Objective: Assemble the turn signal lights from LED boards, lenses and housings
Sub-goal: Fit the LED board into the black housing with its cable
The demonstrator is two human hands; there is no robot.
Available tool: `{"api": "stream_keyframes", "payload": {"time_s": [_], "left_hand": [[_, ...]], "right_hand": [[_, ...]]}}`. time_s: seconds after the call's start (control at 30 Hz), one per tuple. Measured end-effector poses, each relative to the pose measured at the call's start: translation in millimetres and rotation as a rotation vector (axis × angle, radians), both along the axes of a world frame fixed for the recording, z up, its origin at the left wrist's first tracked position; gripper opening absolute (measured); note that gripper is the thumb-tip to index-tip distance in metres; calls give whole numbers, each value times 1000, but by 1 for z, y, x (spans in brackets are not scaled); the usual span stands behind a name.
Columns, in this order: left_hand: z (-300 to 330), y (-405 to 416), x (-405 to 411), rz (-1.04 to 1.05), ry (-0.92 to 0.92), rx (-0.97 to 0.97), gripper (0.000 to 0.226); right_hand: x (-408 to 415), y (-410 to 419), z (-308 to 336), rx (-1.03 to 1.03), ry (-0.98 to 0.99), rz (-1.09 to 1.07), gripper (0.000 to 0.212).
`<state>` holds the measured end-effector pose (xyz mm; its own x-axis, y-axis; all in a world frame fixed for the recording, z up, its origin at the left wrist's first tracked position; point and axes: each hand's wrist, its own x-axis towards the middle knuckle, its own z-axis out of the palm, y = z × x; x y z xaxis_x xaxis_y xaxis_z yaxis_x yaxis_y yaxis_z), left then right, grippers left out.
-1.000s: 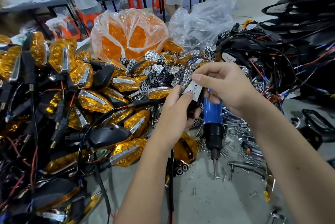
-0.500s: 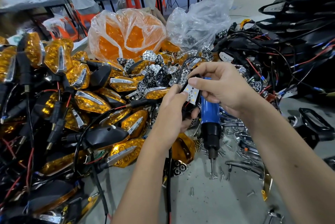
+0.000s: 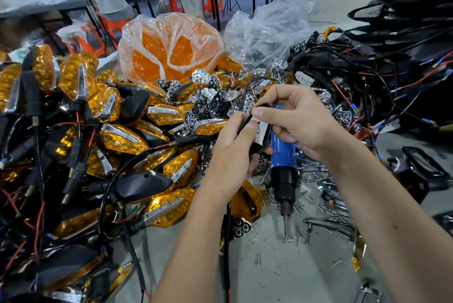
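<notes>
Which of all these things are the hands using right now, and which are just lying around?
In use:
- left hand, gripping the black housing
- right hand, pinching the white LED board

Lying about:
- blue screwdriver
- loose screws
- finished amber lights
- bag of orange lenses
- tangled wires

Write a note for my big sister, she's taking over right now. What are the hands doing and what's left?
Left hand holds a black housing; right hand pinches the white LED board onto it. Blue screwdriver hangs just behind, untouched. Finished amber lights are piled left, bagged orange lenses behind, loose screws on the table. Left: seat the board, add a lens, screw it.
</notes>
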<state>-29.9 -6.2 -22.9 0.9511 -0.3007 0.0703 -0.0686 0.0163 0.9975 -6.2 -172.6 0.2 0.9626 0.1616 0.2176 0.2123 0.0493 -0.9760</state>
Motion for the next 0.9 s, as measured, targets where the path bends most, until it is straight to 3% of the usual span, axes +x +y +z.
{"api": "stream_keyframes", "payload": {"time_s": [0.23, 0.4, 0.5, 0.73, 0.9], "left_hand": [[4, 2, 1, 28, 5, -33, 26], [7, 7, -2, -32, 8, -62, 18], [7, 14, 5, 120, -23, -31, 22], [11, 36, 13, 278, -42, -373, 45], [10, 33, 17, 250, -7, -275, 20]], "right_hand": [[0, 4, 1, -49, -124, -22, 5], [0, 2, 0, -51, -127, -94, 8], [0, -2, 2, -39, -129, -110, 6], [-2, -4, 5, -77, -135, -40, 9], [-2, -5, 7, -133, -104, 37, 7]]}}
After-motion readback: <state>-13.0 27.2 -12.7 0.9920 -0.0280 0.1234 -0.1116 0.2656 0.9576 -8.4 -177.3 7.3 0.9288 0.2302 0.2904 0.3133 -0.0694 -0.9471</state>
